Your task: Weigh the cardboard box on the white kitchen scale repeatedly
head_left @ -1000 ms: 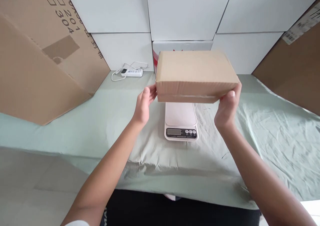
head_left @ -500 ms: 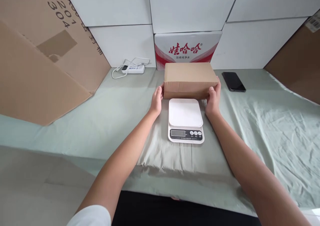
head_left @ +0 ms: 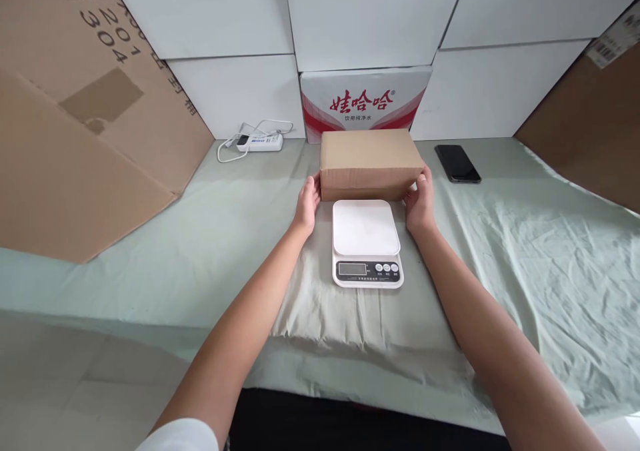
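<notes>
A closed brown cardboard box (head_left: 371, 164) rests on the cloth, directly behind a white kitchen scale (head_left: 367, 228). My left hand (head_left: 307, 206) is against the box's left side, fingers along it and thumb up. At the right front corner, my right hand (head_left: 420, 203) grips the box, its thumb by the edge and its other fingertips partly hidden. Between my forearms lies the scale, its platform bare and its display blank, with a row of round buttons beside the display.
White boxes and a red-and-white printed carton (head_left: 365, 101) form a wall behind. A black phone (head_left: 457, 163) lies right, a white power strip (head_left: 260, 142) with a cable left. Large cardboard panels (head_left: 100, 144) flank the green cloth (head_left: 240, 238).
My right thumb has shifted from the box's front face to its right corner. The box and scale keep nearly the same places; the whole view has moved slightly.
</notes>
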`<state>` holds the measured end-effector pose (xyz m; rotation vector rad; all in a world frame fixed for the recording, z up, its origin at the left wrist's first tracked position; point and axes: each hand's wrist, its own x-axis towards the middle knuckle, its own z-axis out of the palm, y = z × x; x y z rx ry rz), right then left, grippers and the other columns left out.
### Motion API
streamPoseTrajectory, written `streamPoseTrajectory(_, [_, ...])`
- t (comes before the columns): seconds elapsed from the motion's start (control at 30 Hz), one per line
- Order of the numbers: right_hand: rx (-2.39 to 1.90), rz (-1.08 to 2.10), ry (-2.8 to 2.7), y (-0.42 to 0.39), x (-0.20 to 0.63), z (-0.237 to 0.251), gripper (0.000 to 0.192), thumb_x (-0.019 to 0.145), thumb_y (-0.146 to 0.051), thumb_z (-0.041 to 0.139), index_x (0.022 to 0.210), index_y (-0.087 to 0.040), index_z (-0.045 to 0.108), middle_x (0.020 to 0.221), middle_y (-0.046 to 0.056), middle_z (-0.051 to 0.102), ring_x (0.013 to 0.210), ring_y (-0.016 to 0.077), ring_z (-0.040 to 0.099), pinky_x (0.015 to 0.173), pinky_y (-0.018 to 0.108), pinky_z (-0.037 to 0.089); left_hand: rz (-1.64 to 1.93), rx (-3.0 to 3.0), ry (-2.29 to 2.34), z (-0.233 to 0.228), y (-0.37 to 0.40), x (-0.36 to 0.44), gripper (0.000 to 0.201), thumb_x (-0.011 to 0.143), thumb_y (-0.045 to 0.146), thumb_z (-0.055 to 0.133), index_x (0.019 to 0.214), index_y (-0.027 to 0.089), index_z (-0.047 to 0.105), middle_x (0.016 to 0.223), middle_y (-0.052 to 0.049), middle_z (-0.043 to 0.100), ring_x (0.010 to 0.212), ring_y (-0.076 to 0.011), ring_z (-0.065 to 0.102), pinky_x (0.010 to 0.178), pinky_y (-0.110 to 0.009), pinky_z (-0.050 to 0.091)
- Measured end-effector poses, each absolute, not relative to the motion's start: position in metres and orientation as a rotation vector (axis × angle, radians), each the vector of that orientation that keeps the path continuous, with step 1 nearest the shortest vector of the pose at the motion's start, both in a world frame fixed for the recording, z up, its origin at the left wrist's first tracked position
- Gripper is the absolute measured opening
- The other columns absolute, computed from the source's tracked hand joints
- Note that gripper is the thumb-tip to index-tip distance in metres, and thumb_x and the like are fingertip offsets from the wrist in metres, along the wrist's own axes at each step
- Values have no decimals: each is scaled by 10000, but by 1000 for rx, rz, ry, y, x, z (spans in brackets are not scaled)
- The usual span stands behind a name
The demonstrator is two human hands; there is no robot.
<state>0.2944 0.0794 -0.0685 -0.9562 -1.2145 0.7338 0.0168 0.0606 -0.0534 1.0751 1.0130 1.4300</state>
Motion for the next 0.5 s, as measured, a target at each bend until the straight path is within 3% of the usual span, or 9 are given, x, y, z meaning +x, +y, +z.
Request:
streamPoseTrajectory(0.2, [-929,894,-1034,73,287,-56,744,869,-793,653,1423,-296,639,1576,76,693,1437,316,651,1180,527,579,1448,1109,1057,-57,58,18,938,946,957,451,1542,270,681,1662,-154,704,1650,-350,585,1337,-518,509])
streamPoseTrajectory(0.5, [-943,907,-1053,68,288,-53,726,876,-775,651,1433,-309,648,1570,74,697,1454,338,634,1204,571,561,1479,1074,1091,-57,58,22,900,946,938,495,1515,267,686,1633,-157,727,1642,-346,594,1325,-502,516])
